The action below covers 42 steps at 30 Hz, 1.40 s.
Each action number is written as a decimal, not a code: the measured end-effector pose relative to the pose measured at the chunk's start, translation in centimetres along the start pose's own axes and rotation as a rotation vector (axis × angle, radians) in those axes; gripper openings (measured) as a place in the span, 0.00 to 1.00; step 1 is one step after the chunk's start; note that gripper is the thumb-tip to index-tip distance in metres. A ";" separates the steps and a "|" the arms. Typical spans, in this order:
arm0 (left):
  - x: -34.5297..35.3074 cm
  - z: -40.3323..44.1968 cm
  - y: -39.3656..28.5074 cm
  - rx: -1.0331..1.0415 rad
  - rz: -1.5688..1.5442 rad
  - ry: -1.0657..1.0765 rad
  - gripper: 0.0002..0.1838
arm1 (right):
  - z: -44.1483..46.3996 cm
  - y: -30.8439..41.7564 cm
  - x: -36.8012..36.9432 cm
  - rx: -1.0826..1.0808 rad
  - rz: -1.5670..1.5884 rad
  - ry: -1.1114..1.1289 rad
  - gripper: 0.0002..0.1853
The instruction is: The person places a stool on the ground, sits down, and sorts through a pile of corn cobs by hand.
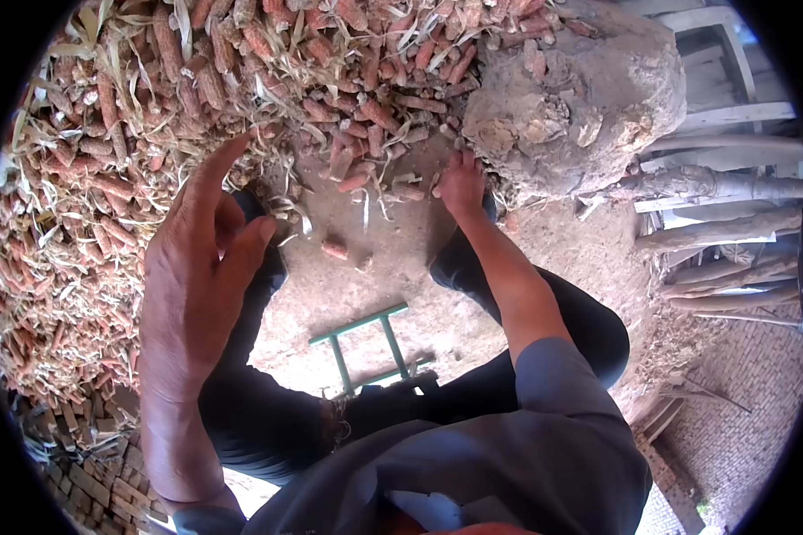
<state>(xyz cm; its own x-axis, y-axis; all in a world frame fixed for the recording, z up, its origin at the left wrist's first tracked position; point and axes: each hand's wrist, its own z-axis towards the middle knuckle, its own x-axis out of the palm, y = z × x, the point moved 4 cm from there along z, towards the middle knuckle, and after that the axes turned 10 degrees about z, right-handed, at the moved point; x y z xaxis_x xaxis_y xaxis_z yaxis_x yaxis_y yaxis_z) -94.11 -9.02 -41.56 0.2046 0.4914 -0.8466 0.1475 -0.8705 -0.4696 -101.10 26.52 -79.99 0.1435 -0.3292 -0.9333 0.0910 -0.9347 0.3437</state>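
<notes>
My left hand [196, 267] is raised close to the camera on the left, index finger stretched up and thumb apart, with nothing seen between them. My right hand [461, 185] reaches down beside the big earthen lump [598, 98], its small fingers spread near the edge of the corn cobs [379, 114]. Nothing shows in it. Reddish cobs mixed with pale husks fill the top and left of the view. A single cob [335, 251] lies on the dirt floor [330, 285] between my legs.
Below my seated body is a green metal frame [358, 325]. Rough wooden poles [718, 229] are stacked on the right, above brick paving [749, 392]. More stacked bricks [98, 481] appear at the lower left. My dark-trousered knees are bent on both sides.
</notes>
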 end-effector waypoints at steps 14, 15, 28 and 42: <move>-0.1 0.1 0.4 -0.025 -0.009 0.013 0.32 | 0.6 -2.8 1.5 0.135 -0.201 0.163 0.30; -0.1 0.1 0.5 -0.024 -0.021 0.001 0.32 | 0.8 -3.2 1.6 0.145 -0.192 0.114 0.29; 0.0 0.2 0.4 -0.048 -0.041 0.037 0.32 | -1.0 -6.4 0.9 0.146 -0.259 0.164 0.25; 0.3 0.3 0.5 -0.099 -0.050 0.029 0.34 | -0.1 -6.1 0.7 0.017 -0.228 0.178 0.17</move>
<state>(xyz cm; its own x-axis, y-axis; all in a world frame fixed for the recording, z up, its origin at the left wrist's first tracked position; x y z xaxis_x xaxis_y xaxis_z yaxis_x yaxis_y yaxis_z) -94.29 -9.32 -42.11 0.2218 0.5363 -0.8144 0.2534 -0.8382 -0.4830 -101.48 31.97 -82.75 0.2920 -0.0835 -0.9528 0.1242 -0.9844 0.1243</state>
